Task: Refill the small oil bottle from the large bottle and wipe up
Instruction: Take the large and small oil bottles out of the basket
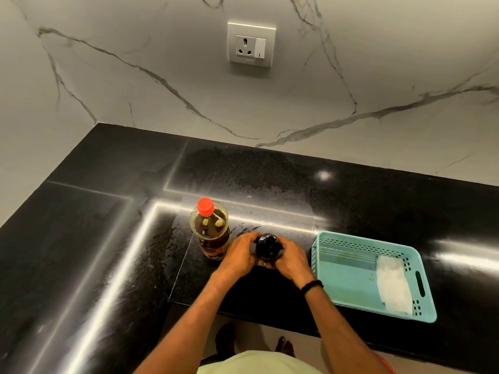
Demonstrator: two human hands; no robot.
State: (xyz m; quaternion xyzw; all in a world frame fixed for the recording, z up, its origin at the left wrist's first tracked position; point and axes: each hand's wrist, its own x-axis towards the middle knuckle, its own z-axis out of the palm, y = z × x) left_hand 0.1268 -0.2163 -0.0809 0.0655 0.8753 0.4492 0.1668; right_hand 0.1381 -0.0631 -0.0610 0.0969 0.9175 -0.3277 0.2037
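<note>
The large oil bottle stands upright on the black countertop, its red cap on and dark oil inside. Just to its right stands the small oil bottle, seen from above with a black top. My left hand grips the small bottle from the left, my right hand grips it from the right; both sets of fingers curl round it and hide its body. A folded white cloth lies in the right end of a teal basket.
The teal basket sits at the right, close to the counter's front edge. A marble wall with a power socket rises behind the counter. The counter turns a corner to the left. Bare feet show on the floor below.
</note>
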